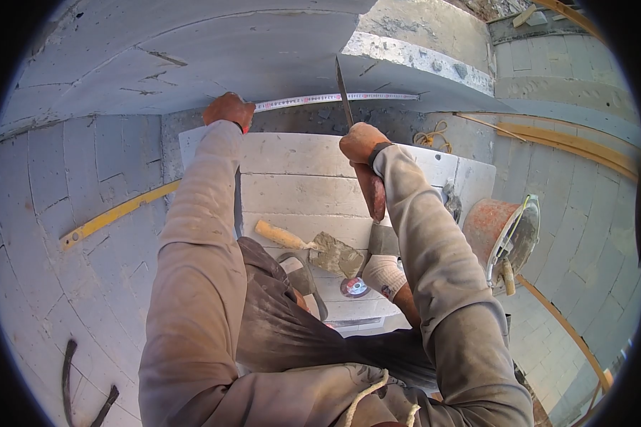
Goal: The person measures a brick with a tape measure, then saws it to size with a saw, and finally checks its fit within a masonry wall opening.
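Observation:
My left hand (229,112) is closed around the near end of a white tape measure (335,98), which runs to the right along the grey block wall (278,53). My right hand (363,144) grips a long tool with a narrow dark blade (344,92) pointing up and crossing in front of the tape. Its reddish handle (371,192) extends below the fist. Under my arms is a platform of pale blocks (299,192). A trowel (337,255) with a wooden handle lies on it, close to my feet, beside a round disc (354,287).
At the right an orange bucket (493,222) with mortar stains lies tilted. A yellow level (121,212) leans at the left. Coiled rope (434,136) lies behind the platform, and wooden strips (570,146) run along the right wall. Two dark strips (68,377) show at lower left.

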A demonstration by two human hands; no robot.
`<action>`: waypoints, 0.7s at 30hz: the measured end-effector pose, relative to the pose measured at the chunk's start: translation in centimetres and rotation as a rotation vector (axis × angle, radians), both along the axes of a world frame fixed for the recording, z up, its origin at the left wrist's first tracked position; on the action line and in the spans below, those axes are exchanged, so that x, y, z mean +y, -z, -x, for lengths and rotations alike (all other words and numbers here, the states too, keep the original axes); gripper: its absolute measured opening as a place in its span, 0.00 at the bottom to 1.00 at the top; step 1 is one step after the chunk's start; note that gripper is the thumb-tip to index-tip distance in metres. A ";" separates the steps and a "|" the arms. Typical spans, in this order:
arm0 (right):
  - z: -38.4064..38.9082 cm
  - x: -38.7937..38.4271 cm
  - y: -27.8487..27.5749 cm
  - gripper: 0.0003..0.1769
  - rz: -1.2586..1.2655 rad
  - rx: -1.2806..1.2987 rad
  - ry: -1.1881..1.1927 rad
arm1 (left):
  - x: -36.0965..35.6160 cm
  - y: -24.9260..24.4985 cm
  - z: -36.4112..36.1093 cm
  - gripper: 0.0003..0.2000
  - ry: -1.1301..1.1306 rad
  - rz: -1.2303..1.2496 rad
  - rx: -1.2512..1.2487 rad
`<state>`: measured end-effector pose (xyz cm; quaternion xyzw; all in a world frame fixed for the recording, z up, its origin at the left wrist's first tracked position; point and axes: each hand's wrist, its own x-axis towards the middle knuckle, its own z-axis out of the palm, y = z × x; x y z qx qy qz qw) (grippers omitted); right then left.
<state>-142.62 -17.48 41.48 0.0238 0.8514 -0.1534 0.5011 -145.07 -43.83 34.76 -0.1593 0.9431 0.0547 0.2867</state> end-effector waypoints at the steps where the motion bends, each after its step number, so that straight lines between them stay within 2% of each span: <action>1: 0.0 0.1 0.6 0.19 0.001 -0.001 0.000 | 0.0 0.0 0.0 0.16 0.000 -0.008 0.002; 3: 0.0 0.3 2.1 0.19 -0.018 0.058 -0.307 | -0.2 0.4 -0.1 0.16 0.000 -0.016 0.001; 10: 0.0 0.3 1.6 0.19 -0.011 0.068 -0.325 | -0.8 1.0 -0.3 0.17 -0.019 -0.005 -0.006; 12: 0.0 0.1 0.8 0.19 0.004 0.032 -0.175 | -1.0 0.8 -0.4 0.18 -0.013 -0.003 -0.002; 13: 0.0 0.2 1.3 0.19 0.003 0.033 -0.176 | -1.0 0.5 -0.4 0.18 -0.019 -0.006 -0.022; 15: -0.1 0.2 2.5 0.20 -0.012 0.086 -0.358 | -1.2 0.6 -0.5 0.18 -0.027 -0.009 -0.043; 19: -0.3 0.7 4.0 0.20 -0.029 0.090 -0.360 | -1.6 1.3 -0.7 0.19 -0.032 0.004 -0.006; 21: -0.2 0.7 4.4 0.20 0.003 0.118 -0.434 | -1.7 1.2 -0.8 0.19 -0.032 0.008 -0.012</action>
